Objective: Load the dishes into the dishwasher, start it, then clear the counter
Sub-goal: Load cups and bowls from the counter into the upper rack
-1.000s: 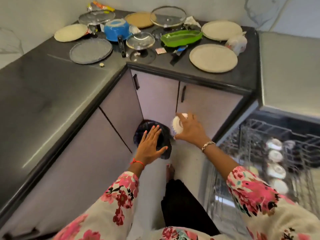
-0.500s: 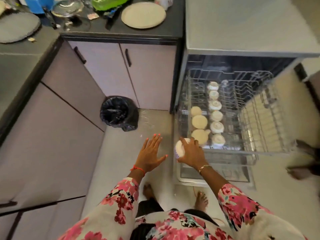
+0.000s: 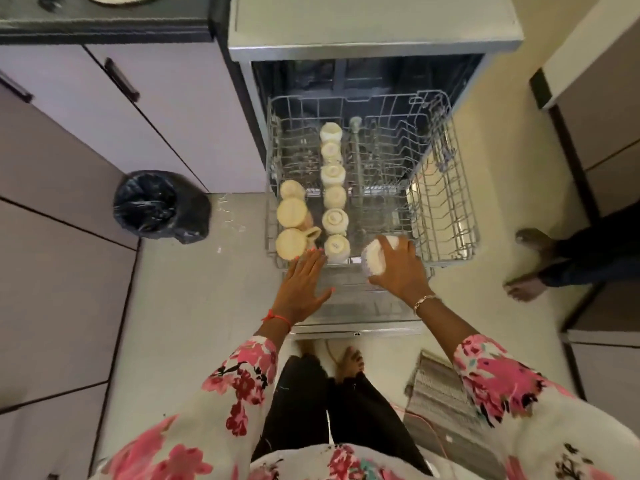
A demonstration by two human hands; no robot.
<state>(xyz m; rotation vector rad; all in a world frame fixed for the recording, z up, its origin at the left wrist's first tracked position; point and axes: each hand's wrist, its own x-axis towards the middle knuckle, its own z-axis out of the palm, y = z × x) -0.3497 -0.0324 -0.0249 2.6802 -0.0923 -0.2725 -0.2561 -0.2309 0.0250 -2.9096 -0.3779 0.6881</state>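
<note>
The dishwasher [image 3: 375, 26] stands open with its wire rack [image 3: 446, 188] pulled out over the lowered door. Several cream cups [image 3: 333, 174] sit upside down in a row in the rack, with three cream mugs [image 3: 292, 212] to their left. My right hand [image 3: 398, 268] grips a small white bowl [image 3: 374, 259] at the rack's front edge. My left hand [image 3: 303, 289] hovers flat with fingers spread, fingertips at the rack's front left corner, holding nothing.
A bin with a black bag [image 3: 157, 206] stands on the floor left of the dishwasher. Lilac cabinet doors [image 3: 138, 109] run along the left under a dark counter [image 3: 104, 22]. Another person's feet [image 3: 533, 258] are at the right. A mat [image 3: 440, 393] lies by my feet.
My view swung from the counter corner to the open dishwasher. My right hand carried the white bowl from over the bin to the rack's front edge; my left hand followed, open.
</note>
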